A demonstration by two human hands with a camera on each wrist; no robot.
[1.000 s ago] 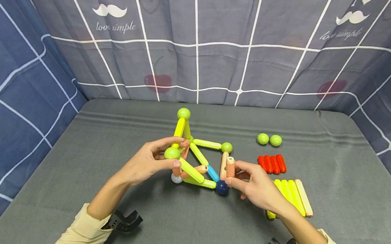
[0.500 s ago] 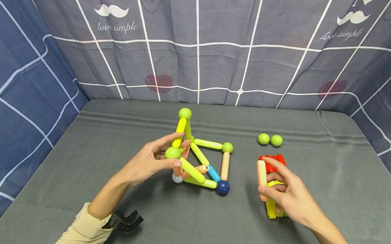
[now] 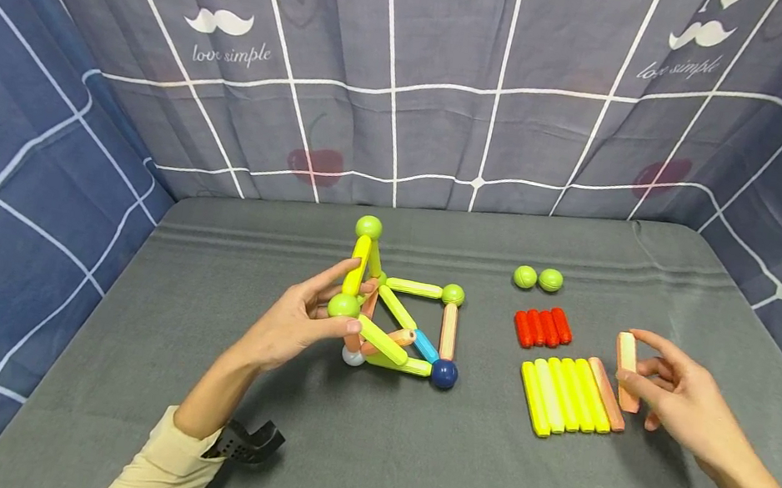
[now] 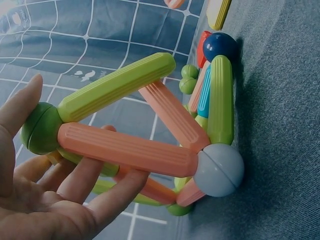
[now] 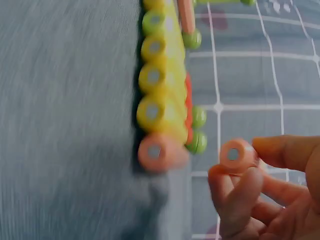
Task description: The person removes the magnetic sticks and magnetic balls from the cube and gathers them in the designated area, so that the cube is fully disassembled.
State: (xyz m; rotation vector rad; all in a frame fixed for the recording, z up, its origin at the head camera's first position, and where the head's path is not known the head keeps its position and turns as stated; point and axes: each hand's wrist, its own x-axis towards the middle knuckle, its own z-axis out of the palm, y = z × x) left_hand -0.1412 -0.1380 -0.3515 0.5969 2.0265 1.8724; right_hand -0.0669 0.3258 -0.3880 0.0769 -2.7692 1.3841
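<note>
My left hand [image 3: 308,312] grips a light-green ball [image 4: 42,128] on the left corner of a magnetic stick-and-ball frame. In the left wrist view an orange stick [image 4: 130,150] runs from that ball to a white ball [image 4: 218,170]; my fingers lie against the stick. A green stick [image 4: 117,86] reaches out from the same ball. The frame also has a dark-blue ball [image 3: 444,373], a blue stick [image 3: 425,346] and a raised green ball [image 3: 368,227]. My right hand [image 3: 679,397] pinches an orange magnetic stick [image 3: 628,372], held above the cloth just right of the stick row.
Several yellow sticks [image 3: 569,395] lie side by side, ending at the right with an orange stick [image 3: 606,394]. Behind them are several short red sticks [image 3: 543,327] and two green balls [image 3: 537,279]. A grid-patterned curtain [image 3: 444,142] encloses the grey cloth-covered surface [image 3: 359,458].
My right hand has moved right with the orange stick, from beside the dark-blue ball, across the yellow row to its right end. My left hand and the frame stay put.
</note>
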